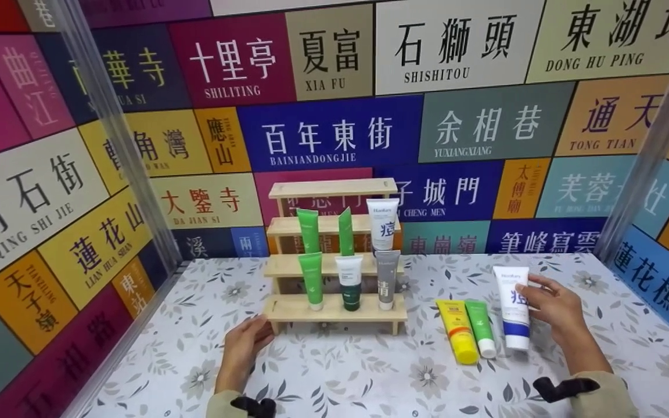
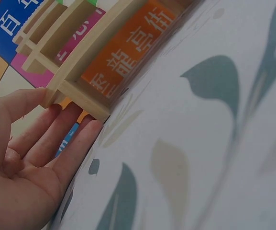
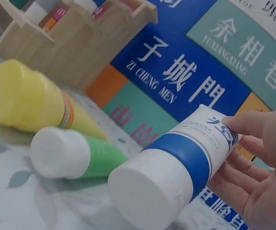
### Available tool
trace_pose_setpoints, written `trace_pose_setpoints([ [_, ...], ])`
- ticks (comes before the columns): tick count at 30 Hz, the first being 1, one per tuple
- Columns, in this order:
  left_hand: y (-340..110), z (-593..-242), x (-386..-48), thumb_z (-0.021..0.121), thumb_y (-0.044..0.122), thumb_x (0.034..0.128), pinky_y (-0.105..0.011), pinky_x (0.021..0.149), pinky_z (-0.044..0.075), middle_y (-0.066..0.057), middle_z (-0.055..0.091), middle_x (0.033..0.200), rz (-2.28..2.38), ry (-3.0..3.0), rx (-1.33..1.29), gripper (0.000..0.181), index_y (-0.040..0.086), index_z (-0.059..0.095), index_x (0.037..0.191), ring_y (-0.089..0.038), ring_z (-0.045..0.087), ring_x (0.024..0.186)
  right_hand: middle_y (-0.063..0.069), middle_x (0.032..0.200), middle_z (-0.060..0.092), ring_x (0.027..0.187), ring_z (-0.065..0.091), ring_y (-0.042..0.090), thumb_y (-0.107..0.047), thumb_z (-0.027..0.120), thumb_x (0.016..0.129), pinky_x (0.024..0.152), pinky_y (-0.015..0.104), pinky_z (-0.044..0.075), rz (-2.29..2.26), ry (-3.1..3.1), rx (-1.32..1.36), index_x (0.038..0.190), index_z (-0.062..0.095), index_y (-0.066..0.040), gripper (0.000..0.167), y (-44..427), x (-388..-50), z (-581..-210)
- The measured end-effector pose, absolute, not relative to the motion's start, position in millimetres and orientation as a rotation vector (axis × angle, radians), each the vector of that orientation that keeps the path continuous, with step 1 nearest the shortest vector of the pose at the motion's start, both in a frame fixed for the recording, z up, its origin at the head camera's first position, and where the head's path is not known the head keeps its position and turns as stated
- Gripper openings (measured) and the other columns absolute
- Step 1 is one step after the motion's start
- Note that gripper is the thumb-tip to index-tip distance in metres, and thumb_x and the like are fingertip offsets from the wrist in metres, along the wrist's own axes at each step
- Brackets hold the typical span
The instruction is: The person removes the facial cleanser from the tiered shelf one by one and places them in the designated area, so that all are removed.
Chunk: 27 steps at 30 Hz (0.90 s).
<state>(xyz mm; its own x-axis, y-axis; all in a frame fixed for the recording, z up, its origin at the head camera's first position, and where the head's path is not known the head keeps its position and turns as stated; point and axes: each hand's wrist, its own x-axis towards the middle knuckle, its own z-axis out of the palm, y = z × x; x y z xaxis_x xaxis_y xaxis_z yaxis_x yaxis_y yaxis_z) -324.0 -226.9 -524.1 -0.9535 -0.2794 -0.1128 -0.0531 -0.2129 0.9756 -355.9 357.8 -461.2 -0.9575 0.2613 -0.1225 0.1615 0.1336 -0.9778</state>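
Note:
My right hand (image 1: 556, 306) holds a white squeeze tube (image 1: 513, 305) with a blue band and white cap, thumb on its front and fingers behind. In the right wrist view the tube (image 3: 166, 177) tilts cap toward the camera. Beside it a green tube (image 1: 481, 328) and a yellow tube (image 1: 457, 331) lie on the table. My left hand (image 1: 247, 342) grips the front left corner of a stepped wooden display rack (image 1: 334, 313), thumb on the corner in the left wrist view. Several tubes stand on the rack, among them a grey tube (image 1: 388, 280) and a white-and-green tube (image 1: 350, 283).
On the rack's upper step, a similar white tube (image 1: 383, 223) stands at the right, with green tubes (image 1: 308, 230) to its left. The table (image 1: 381, 377) has a floral cover. Panels with street names (image 1: 328, 130) enclose it at the back and sides.

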Motion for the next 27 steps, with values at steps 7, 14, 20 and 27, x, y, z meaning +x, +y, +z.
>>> trace_pose_setpoints([
  [7,-227,-525,-324,0.065,0.018,0.0981,-0.031,0.084,0.063,-0.021,0.074,0.108,-2.292,-1.871,0.377,0.047,-0.013,0.056,0.131,-0.022,0.073,0.095,-0.016,0.092,0.062,0.078,0.063,-0.005,-0.038,0.076,0.089,0.075,0.016,0.057,2.019,-2.357,-0.509,0.153,0.038,-0.006,0.081,361,-361,-482],
  [14,-226,-525,-326,0.067,0.019,0.0971,-0.031,0.083,0.063,-0.019,0.075,0.104,-2.287,-1.855,0.409,0.045,-0.012,0.058,0.128,-0.021,0.074,0.093,-0.013,0.088,0.063,0.075,0.062,-0.002,-0.034,0.074,0.091,0.069,0.018,0.057,2.015,-2.325,-0.553,0.151,0.040,-0.002,0.076,356,-365,-495],
  [20,-226,-524,-325,0.067,0.020,0.0968,-0.033,0.084,0.063,-0.021,0.074,0.106,-2.282,-1.863,0.402,0.046,-0.013,0.058,0.128,-0.022,0.074,0.093,-0.012,0.077,0.064,0.070,0.061,-0.001,-0.031,0.073,0.092,0.063,0.019,0.057,1.955,-2.332,-0.626,0.149,0.041,0.003,0.074,354,-367,-502],
  [27,-226,-525,-325,0.066,0.018,0.0972,-0.034,0.086,0.063,-0.021,0.074,0.107,-2.292,-1.853,0.404,0.045,-0.012,0.058,0.129,-0.024,0.074,0.095,0.029,0.141,0.053,0.098,0.067,0.018,-0.037,0.068,0.095,0.068,0.017,0.057,1.788,-2.495,-0.616,0.148,0.042,0.003,0.072,351,-367,-501],
])
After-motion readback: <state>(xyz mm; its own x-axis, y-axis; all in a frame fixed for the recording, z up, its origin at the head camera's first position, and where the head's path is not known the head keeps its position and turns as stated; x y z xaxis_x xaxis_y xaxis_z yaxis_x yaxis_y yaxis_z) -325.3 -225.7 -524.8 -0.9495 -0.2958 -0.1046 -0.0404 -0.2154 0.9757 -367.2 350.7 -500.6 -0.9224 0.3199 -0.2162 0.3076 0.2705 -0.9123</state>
